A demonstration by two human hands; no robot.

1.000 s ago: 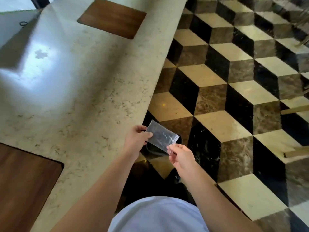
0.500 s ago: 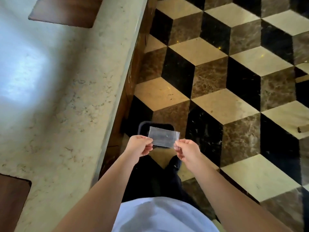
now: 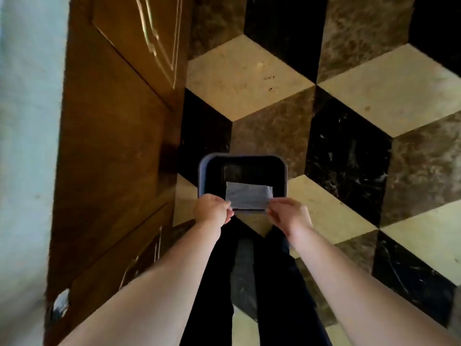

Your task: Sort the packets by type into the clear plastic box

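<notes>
Left hand (image 3: 213, 211) and right hand (image 3: 289, 214) each pinch a near corner of the flat translucent plastic packet (image 3: 248, 197) above the dark rounded-rectangular bin (image 3: 243, 158) on the floor — release it unevenly and it could flutter past the rim.

a dark bin (image 3: 204, 176) stands on the cube-patterned marble floor (image 3: 249, 78) beside a wooden cabinet front (image 3: 112, 146).
</notes>
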